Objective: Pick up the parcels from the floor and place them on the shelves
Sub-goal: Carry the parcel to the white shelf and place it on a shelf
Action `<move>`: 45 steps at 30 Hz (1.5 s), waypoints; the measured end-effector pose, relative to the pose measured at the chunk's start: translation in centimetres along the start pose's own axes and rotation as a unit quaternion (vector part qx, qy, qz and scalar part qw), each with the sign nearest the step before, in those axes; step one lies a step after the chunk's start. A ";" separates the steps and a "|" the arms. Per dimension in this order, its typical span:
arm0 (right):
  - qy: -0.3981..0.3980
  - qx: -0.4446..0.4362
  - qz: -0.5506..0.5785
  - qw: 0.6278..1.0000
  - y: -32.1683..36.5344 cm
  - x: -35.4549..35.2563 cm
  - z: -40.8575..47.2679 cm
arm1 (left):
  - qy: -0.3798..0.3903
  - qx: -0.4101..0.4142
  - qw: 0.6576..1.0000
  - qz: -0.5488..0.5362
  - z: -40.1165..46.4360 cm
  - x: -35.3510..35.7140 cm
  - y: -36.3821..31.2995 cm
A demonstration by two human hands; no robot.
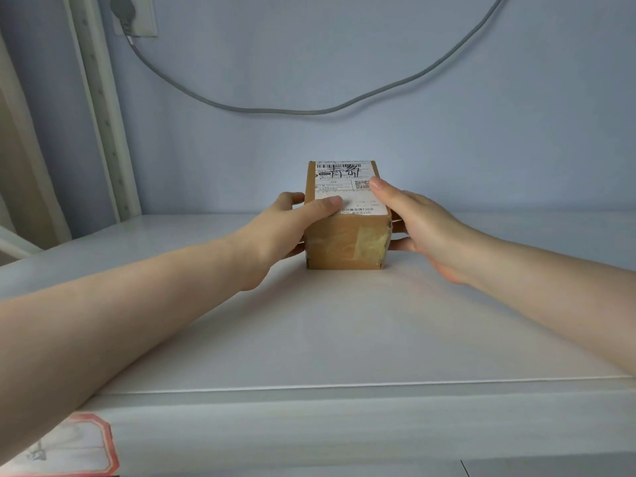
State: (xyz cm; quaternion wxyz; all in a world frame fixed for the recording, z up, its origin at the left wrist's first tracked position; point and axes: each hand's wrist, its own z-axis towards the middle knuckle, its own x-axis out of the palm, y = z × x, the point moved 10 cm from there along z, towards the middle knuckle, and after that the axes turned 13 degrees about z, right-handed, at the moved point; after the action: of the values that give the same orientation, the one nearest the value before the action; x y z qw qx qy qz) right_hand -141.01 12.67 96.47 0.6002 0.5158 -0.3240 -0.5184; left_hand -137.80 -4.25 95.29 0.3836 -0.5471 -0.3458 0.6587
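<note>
A small brown cardboard parcel (347,241) with a white shipping label on top and clear tape on its near face stands on the white shelf (344,325), near the back wall. My left hand (292,225) grips its left side, thumb lying across the label and fingers wrapped round the left face. My right hand (420,218) holds the right side, thumb on the label's right edge and fingers against the right face. The parcel's base sits flat on the shelf.
A pale blue wall stands right behind the parcel, with a grey cable (309,110) sagging across it from a plug (132,15) at top left. A white perforated shelf post (103,108) rises at left. A red-bordered sticker (69,445) marks the shelf's front edge.
</note>
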 end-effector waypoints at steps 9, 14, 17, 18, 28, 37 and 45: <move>0.129 0.000 -0.038 0.991 -1.1 1.9 -0.7 | 0.039 0.032 0.994 0.092 1.2 0.8 1.6; 0.088 -0.010 -0.062 0.994 -1.4 1.1 -0.3 | 0.012 0.026 0.994 0.107 1.5 0.4 1.8; 0.063 -0.013 -0.065 0.996 -1.4 0.7 0.0 | 0.002 0.012 0.991 0.133 2.3 0.0 1.7; 0.054 -0.014 -0.071 0.996 -1.4 0.4 0.2 | 0.001 0.009 0.992 0.126 2.6 0.0 1.7; 0.002 -0.009 -0.088 0.996 -2.0 -0.7 3.4 | 0.015 -0.011 0.997 0.071 6.0 0.6 1.7; -0.017 -0.016 -0.074 0.997 -2.8 -1.0 4.9 | 0.012 0.002 0.998 0.056 7.7 0.9 2.2; 0.001 -0.025 -0.058 0.998 -2.6 -0.5 4.6 | -0.008 0.027 0.997 0.068 7.9 0.8 2.2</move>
State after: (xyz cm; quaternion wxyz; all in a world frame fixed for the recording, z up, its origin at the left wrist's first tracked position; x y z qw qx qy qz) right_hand -146.11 12.01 95.22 0.5822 0.5190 -0.2799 -0.5597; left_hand -145.91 -4.82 94.26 0.3501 -0.5533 -0.2933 0.6966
